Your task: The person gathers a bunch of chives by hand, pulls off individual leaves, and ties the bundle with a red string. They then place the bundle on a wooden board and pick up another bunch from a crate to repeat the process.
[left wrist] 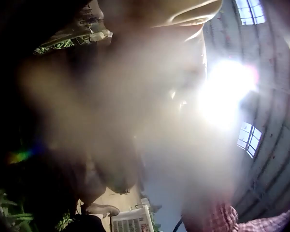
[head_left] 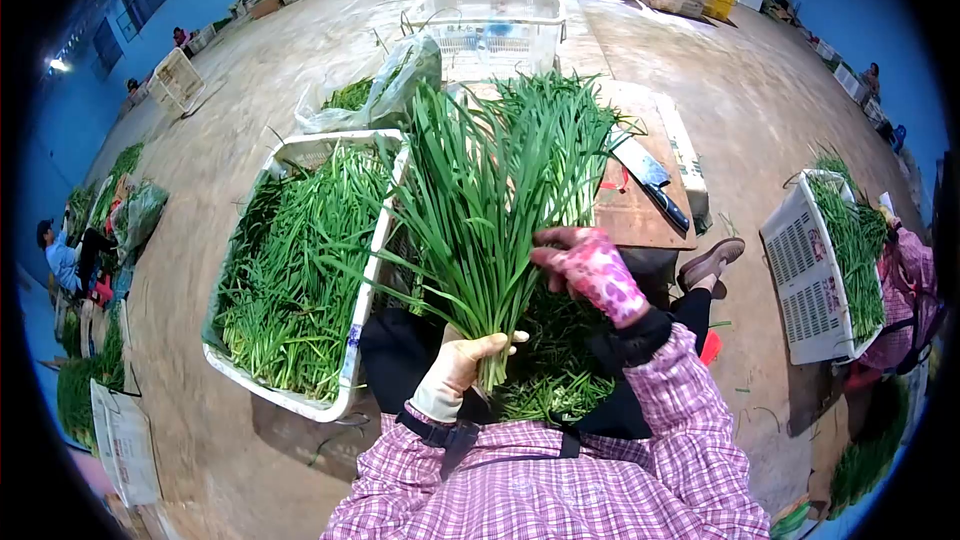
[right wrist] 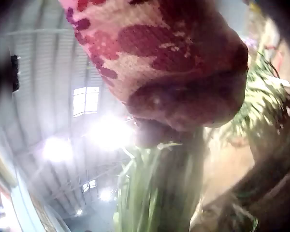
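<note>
A bundle of long green leafy stalks (head_left: 478,210) stands upright in front of the body. Its pale lower end is gripped by the left hand (head_left: 455,370), in a cream glove, thumb across the stalks. The right hand (head_left: 592,268), in a pink patterned glove, is at the bundle's right side with bent fingers; whether it touches the leaves cannot be told. In the right wrist view the patterned glove (right wrist: 174,67) is above pale stalks (right wrist: 145,193). Glare and blur hide most of the left wrist view, where part of the cream glove (left wrist: 183,14) shows.
A white-rimmed crate (head_left: 350,380) of greens stands left. Beyond the bundle, more stalks (head_left: 570,130) and a knife (head_left: 662,202) lie on a wooden board (head_left: 640,225). Short cut greens (head_left: 560,395) are in the lap area. An empty white crate (head_left: 490,50) stands ahead; another crate (head_left: 800,260) is right.
</note>
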